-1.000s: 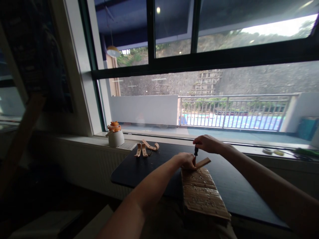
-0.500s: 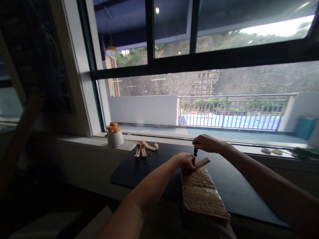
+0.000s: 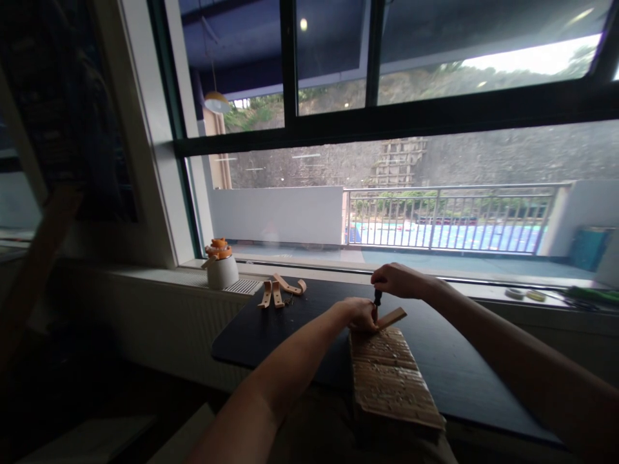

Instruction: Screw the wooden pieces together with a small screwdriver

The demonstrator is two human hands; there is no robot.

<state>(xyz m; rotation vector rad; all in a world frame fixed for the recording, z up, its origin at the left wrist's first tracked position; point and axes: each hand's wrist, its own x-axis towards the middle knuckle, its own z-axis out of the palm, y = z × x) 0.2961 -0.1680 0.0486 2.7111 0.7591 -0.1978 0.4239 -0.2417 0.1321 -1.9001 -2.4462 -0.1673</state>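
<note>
My right hand [image 3: 394, 281] is closed round the top of a screwdriver [image 3: 378, 297] with a black handle. The tool stands nearly upright, and its tip is hidden at my left hand. With fingers pinched, my left hand [image 3: 362, 314] grips a flat light-wood strip [image 3: 393, 317] at its near end. That strip lies at a slant over the far end of a ridged brown cardboard block [image 3: 391, 374]. Curved wooden hooks [image 3: 276, 294] with drilled holes lie at the table's far left, beside a few small screws [image 3: 289, 300].
The dark table [image 3: 464, 361] stands against the window sill. A pale pot with an orange figure [image 3: 222, 267] sits on the sill at left, above a radiator [image 3: 159, 322]. Rolls of tape [image 3: 536, 296] and a green item [image 3: 590, 296] lie on the sill at right.
The whole view has shifted very slightly. Both hands keep their places on the screwdriver and the wooden strip, with no clear movement of either thing.
</note>
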